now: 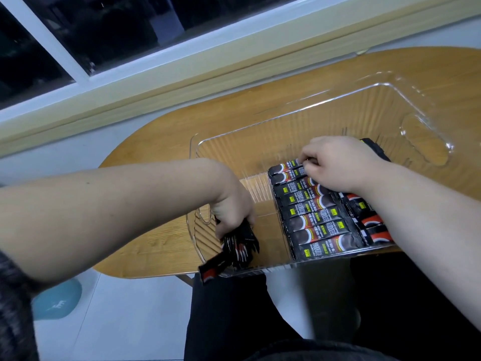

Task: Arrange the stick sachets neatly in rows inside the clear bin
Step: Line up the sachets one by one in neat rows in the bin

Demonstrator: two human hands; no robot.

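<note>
- Left forearm [117, 217], closest to the lens, reaches in across the bench [156, 243] from the left; the left grip [231, 207] is closed, fingers wrapped round a bundle of sachets [240, 243] that fans out downward.
- One stray sachet [210, 269] pokes out of the bottom of that bundle, over the near left corner of the clear bin [286, 131].
- Right grip [338, 165] is inside the bin with its fingers curled, its fingertips pinching the end of the far sachet [289, 164].
- That sachet heads a row of sachets [317, 220], black with red and yellow print, lying flat with long sides touching, from the bin's near wall toward its middle, in the right half.
- To the right, a second row [369, 222] lies alongside, largely hidden under the right forearm.
- Something black [374, 149] shows just behind the right grip; I cannot tell what it is.
- Bin floor on the left half and the far half is bare plastic.
- Bin placement: lengthways on the bench, near wall at the bench's near edge.
- Beyond the bench's far edge, a window [104, 35] is dark.
- Below the near edge are dark trousers [260, 321] and a pale blue object [54, 300] on the floor.
</note>
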